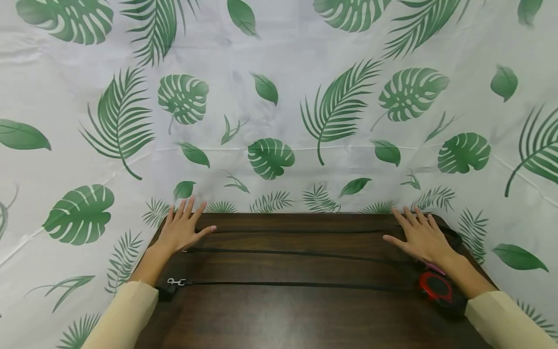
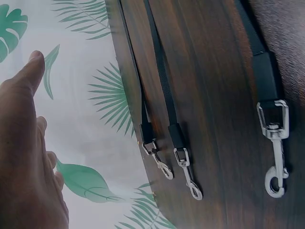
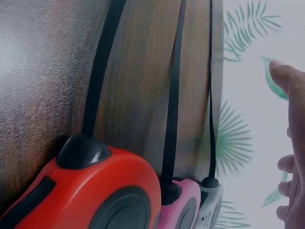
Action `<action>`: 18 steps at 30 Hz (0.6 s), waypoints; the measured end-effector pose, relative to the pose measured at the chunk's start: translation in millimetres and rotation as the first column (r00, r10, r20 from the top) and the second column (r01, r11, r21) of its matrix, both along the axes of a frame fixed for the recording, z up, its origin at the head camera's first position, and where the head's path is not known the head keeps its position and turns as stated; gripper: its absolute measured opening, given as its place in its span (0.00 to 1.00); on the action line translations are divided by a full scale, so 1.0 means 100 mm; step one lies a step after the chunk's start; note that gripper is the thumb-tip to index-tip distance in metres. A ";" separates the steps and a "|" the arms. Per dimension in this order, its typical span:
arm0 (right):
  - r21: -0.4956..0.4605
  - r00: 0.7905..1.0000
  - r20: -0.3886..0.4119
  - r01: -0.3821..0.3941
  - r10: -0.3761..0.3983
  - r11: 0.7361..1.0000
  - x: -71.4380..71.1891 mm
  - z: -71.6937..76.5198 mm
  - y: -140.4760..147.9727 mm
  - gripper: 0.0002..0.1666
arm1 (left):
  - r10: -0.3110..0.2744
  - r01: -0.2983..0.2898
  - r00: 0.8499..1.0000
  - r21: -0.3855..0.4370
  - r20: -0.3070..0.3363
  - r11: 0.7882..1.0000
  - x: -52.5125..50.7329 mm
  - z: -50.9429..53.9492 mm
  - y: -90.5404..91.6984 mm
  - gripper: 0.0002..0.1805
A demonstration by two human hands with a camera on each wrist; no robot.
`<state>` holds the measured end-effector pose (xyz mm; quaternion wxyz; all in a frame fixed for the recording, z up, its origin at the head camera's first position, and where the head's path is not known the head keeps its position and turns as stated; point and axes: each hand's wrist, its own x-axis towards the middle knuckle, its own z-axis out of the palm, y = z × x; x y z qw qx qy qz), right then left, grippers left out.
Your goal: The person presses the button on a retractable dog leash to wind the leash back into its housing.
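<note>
Three leashes are laid side by side across one dark wood-grain table [image 1: 279, 315], each with one casing, one black strap and one silver clip. On the grey casing [image 3: 213, 205], a few small dark marks are shown, too small to be read.

Three casings are counted at the right end of the table: the red casing [image 3: 121, 167] is placed nearest the person, the pink casing [image 3: 180, 202] is placed in the middle, and the grey casing is placed farthest. From them three black straps are stretched to the left: the near strap [image 1: 296, 285], the middle strap [image 1: 296, 252] and the far strap [image 1: 296, 231]. Three silver clips are found at the left end: the near clip [image 2: 274, 152], the middle clip [image 2: 188, 171] and the far clip [image 2: 160, 163].

Two hands are seen. The left hand [image 1: 179, 231] is spread wide near the clips, and the right hand [image 1: 423, 237] is spread wide near the casings; nothing is held by either. Whether the table is touched by them cannot be told. Both forearms are covered by cream sleeves [image 1: 124, 315]. Behind the table, one white sheet [image 1: 279, 116] printed with green leaves is hung
</note>
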<state>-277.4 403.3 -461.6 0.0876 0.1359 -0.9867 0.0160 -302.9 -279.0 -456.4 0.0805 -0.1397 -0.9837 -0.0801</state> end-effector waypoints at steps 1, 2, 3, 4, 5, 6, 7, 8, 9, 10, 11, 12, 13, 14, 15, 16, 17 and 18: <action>0.004 1.000 -0.001 -0.001 0.001 1.000 0.01 0.00 0.00 0.60 | 0.001 -0.001 1.000 -0.005 0.006 1.000 0.02 0.01 0.01 0.53; 0.008 1.000 -0.006 -0.003 0.003 1.000 0.02 0.00 0.01 0.60 | -0.001 0.001 1.000 -0.007 0.011 1.000 0.04 0.02 0.00 0.53; 0.011 1.000 -0.009 -0.005 0.005 1.000 0.04 0.00 0.01 0.60 | -0.002 0.002 1.000 -0.010 0.016 1.000 0.06 0.03 0.00 0.53; 0.013 1.000 -0.016 -0.007 0.008 1.000 0.05 0.00 0.02 0.59 | -0.003 0.003 1.000 -0.013 0.018 1.000 0.08 0.04 0.01 0.52; 0.015 1.000 -0.020 -0.010 0.010 1.000 0.06 0.00 0.03 0.59 | -0.005 0.006 1.000 -0.013 0.020 1.000 0.10 0.04 0.00 0.52; 0.014 1.000 -0.020 -0.010 0.011 1.000 0.08 0.00 0.03 0.59 | -0.007 0.007 1.000 -0.013 0.022 1.000 0.12 0.04 0.00 0.52; 0.011 1.000 -0.021 -0.012 0.012 1.000 0.10 0.00 0.04 0.59 | -0.010 0.010 1.000 -0.011 0.018 1.000 0.13 0.04 0.00 0.52; 0.009 1.000 -0.021 -0.013 0.013 1.000 0.11 0.00 0.05 0.59 | -0.014 0.015 1.000 -0.006 0.012 1.000 0.15 0.04 0.00 0.52; 0.010 1.000 -0.021 -0.014 0.014 1.000 0.13 -0.01 0.06 0.60 | -0.018 0.018 1.000 -0.003 0.006 1.000 0.16 0.03 0.00 0.52; 0.011 1.000 -0.020 -0.015 0.015 1.000 0.15 -0.01 0.06 0.60 | -0.022 0.022 1.000 0.002 -0.003 1.000 0.17 0.02 -0.01 0.52; 0.011 1.000 -0.018 -0.015 0.016 1.000 0.16 -0.02 0.07 0.60 | -0.028 0.028 1.000 0.007 -0.010 1.000 0.18 0.00 -0.01 0.52; 0.014 1.000 -0.017 -0.016 0.016 1.000 0.17 -0.02 0.08 0.60 | -0.029 0.029 0.999 0.007 -0.016 1.000 0.19 -0.01 -0.02 0.52; 0.020 1.000 -0.018 -0.017 0.017 1.000 0.19 -0.02 0.09 0.60 | -0.030 0.031 0.999 0.006 -0.019 1.000 0.20 -0.02 -0.03 0.52; 0.023 1.000 -0.020 -0.018 0.018 1.000 0.21 -0.02 0.10 0.60 | -0.032 0.033 0.999 0.008 -0.020 0.999 0.21 -0.03 -0.04 0.53; 0.021 1.000 -0.020 -0.018 0.018 1.000 0.23 -0.03 0.10 0.59 | -0.030 0.030 0.999 0.002 -0.019 1.000 0.22 -0.03 -0.04 0.53; 0.017 1.000 -0.017 -0.018 0.019 1.000 0.25 -0.02 0.11 0.59 | -0.027 0.027 1.000 -0.001 -0.014 1.000 0.23 -0.04 -0.05 0.53; 0.012 1.000 -0.016 -0.018 0.018 1.000 0.27 -0.02 0.12 0.59 | -0.024 0.024 1.000 -0.006 -0.008 1.000 0.25 -0.03 -0.05 0.53; 0.009 1.000 -0.013 -0.018 0.018 1.000 0.29 -0.02 0.13 0.59 | -0.021 0.021 1.000 -0.015 -0.004 1.000 0.26 -0.02 -0.05 0.52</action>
